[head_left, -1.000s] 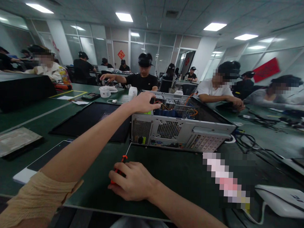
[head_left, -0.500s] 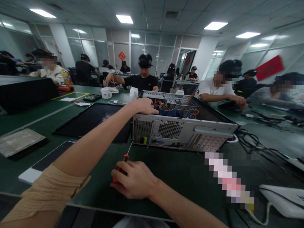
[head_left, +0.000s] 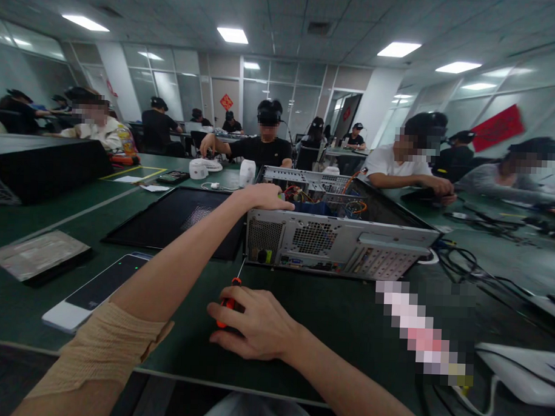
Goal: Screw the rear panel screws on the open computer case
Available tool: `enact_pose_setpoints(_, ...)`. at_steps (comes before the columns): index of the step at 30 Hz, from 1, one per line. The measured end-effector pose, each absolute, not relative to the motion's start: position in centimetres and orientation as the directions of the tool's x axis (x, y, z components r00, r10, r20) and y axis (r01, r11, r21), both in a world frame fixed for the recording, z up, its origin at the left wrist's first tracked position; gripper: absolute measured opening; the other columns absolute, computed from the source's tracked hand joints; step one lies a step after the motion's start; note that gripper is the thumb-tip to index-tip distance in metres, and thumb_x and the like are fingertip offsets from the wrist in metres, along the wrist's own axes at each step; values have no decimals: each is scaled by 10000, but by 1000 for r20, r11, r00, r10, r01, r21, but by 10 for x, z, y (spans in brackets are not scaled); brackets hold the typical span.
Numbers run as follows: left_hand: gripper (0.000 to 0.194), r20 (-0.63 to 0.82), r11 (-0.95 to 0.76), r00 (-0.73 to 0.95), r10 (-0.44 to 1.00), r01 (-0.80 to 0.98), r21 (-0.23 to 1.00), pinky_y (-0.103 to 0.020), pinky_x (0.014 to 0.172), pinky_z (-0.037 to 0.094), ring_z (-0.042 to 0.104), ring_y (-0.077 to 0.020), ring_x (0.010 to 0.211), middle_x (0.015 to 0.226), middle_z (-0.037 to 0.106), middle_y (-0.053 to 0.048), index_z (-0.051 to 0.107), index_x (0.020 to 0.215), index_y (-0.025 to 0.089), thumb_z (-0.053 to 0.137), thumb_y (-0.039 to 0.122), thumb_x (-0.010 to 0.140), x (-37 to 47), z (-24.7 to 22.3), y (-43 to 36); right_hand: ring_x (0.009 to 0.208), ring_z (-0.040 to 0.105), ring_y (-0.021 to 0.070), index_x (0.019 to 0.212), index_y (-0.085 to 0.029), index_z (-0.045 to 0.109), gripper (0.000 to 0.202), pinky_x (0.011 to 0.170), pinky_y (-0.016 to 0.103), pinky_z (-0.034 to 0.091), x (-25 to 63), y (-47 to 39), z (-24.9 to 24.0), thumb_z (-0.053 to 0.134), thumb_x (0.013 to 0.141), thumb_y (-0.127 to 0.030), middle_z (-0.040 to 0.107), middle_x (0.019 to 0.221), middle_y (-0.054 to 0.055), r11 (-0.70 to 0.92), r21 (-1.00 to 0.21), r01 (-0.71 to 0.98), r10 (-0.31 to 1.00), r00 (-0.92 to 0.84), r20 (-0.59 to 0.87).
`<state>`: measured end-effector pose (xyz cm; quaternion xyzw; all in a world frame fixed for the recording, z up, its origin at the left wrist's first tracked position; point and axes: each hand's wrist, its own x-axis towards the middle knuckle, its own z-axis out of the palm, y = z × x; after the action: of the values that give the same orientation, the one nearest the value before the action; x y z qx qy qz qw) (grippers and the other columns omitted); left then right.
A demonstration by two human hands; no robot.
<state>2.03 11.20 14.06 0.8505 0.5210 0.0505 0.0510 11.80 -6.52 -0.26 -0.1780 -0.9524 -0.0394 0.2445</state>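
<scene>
An opened metal computer case [head_left: 340, 243] lies on the green table, its rear panel facing me. My left hand [head_left: 269, 197] rests on the case's near left top edge, fingers reaching inward; what its fingertips hold, if anything, is hidden. In my right hand [head_left: 255, 328] is a red and black screwdriver [head_left: 231, 303], its thin shaft pointing up at the lower left corner of the rear panel. The tip appears to meet that corner. Colourful wires and a blue part show inside the case.
Left of the case lies a black panel [head_left: 168, 219]. Nearer are a metal drive [head_left: 41, 254] and a white-and-black device [head_left: 97, 286]. Cables [head_left: 467, 263] and a white device [head_left: 522, 371] lie right. People sit across the table.
The view has shifted slightly, moving the scene right. The fingers of my right hand have spread a little and changed their hold on the screwdriver handle. My left hand stays on the case.
</scene>
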Motion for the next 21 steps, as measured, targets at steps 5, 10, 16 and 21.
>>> enact_pose_setpoints(5, 887, 1, -503, 510, 860, 849, 163, -437, 948, 436, 563, -385, 1177, 1394, 557, -207, 531, 1407, 113, 504, 740, 780, 17, 143, 116, 849, 621, 152, 1138, -193, 559, 314, 623, 251, 479, 115, -66, -4, 402, 1021, -438, 619, 1163, 84, 933, -20, 359, 328, -825, 460)
enact_pose_setpoints(10, 882, -37, -523, 532, 846, 841, 143, -399, 955, 436, 574, -354, 1169, 1392, 566, -187, 535, 1408, 137, 477, 757, 784, 14, 145, 115, 866, 658, 163, 1132, -173, 542, 382, 575, 244, 463, 111, -66, -6, 446, 996, -516, 655, 1175, 93, 927, -30, 374, 351, -837, 419)
enact_pose_setpoints(16, 911, 8, -511, 514, 858, 851, 122, -443, 946, 437, 572, -388, 1155, 1373, 572, -212, 524, 1421, 114, 456, 763, 785, 15, 141, 114, 826, 645, 158, 1192, -265, 531, 281, 538, 237, 430, 111, -69, -5, 407, 1017, -447, 617, 1173, 54, 917, 56, 396, 349, -860, 372)
enact_pose_setpoints(21, 941, -14, -501, 507, 862, 856, 130, -433, 980, 415, 540, -379, 1212, 1423, 532, -204, 490, 1447, 130, 432, 794, 783, 14, 141, 117, 716, 638, 118, 1150, -226, 543, 266, 486, 223, 392, 107, -72, -6, 440, 1010, -428, 598, 1235, 57, 917, 47, 395, 366, -884, 291)
